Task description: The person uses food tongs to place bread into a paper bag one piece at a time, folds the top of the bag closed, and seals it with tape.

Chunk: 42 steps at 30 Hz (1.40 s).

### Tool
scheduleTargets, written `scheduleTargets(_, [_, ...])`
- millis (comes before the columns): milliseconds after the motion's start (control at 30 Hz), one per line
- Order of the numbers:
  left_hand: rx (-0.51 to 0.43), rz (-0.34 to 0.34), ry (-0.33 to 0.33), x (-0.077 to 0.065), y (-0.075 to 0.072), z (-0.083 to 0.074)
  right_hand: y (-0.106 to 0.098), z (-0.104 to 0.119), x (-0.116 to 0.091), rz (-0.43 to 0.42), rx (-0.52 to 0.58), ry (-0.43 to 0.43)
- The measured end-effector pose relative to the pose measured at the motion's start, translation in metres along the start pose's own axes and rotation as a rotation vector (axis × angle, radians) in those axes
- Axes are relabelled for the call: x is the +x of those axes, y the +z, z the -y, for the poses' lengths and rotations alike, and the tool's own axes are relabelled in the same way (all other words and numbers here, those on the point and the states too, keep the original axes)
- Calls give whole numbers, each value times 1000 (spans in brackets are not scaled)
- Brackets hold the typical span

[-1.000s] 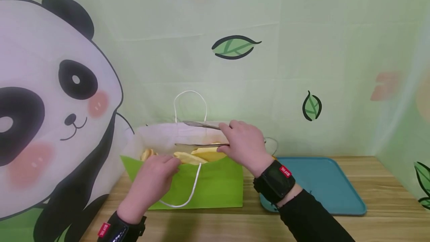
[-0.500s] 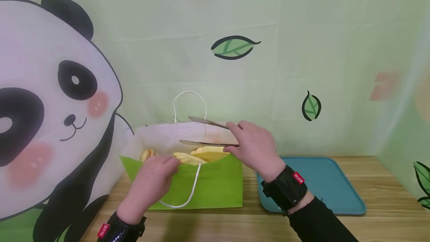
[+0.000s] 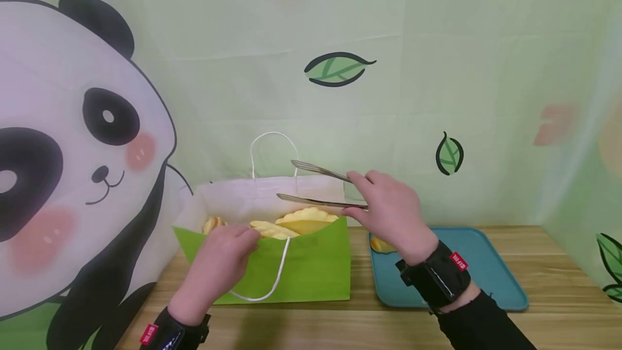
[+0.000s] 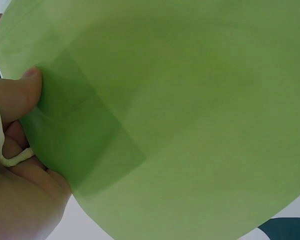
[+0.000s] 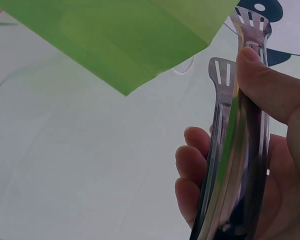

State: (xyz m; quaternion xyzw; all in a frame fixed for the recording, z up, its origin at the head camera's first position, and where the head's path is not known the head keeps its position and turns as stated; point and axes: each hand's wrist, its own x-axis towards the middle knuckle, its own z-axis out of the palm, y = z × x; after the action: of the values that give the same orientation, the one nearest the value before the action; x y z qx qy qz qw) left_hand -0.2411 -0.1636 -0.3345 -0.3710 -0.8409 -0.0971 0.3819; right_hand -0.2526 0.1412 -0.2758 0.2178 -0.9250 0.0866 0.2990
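A green paper bag (image 3: 311, 269) with a white inside and white cord handles stands on the table, its mouth open. Several yellow bread-like pieces (image 3: 307, 221) show above its front rim. My left hand (image 3: 218, 263) grips that rim near its left end; the left wrist view has the thumb (image 4: 21, 95) lying on the green paper. Right of the bag's mouth, my right hand (image 3: 391, 212) holds metal tongs (image 3: 323, 170) between thumb and fingers. The tongs' slotted arms are spread, with nothing between them, and point left over the bag.
A blue tray (image 3: 478, 263) lies on the wooden table (image 3: 573, 285), right of the bag. One golden bread piece (image 3: 382, 244) sits at the tray's left edge, partly behind my right wrist. Behind everything hangs a pale green backdrop (image 3: 233, 85) printed with a panda.
My right hand and the tongs have moved right, away from the bag, with the tongs tilting slightly. The bread piece on the tray has come into fuller view. My left hand stays put.
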Motion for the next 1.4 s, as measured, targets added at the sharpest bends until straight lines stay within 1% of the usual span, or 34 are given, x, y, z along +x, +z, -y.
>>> scheduleTargets(167, [1, -17, 11, 0, 0, 1, -5, -8, -7, 22, 13, 30])
scheduleTargets(367, [-1, -18, 10, -1, 1, 1, -10, -19, -18, 17, 29, 48])
scheduleTargets(700, [5, -24, 18, -1, 1, 1, -15, -42, -37, 68, 70, 143])
scheduleTargets(967, [-5, -13, 12, -1, 0, 1, -17, -54, -52, 58, 89, 176])
scheduleTargets(1167, [-6, -3, 6, -2, 0, 2, -13, -68, -63, 81, 98, 228])
scheduleTargets(1400, [7, -14, 10, -2, 0, 1, -1, -86, -75, 122, 83, 268])
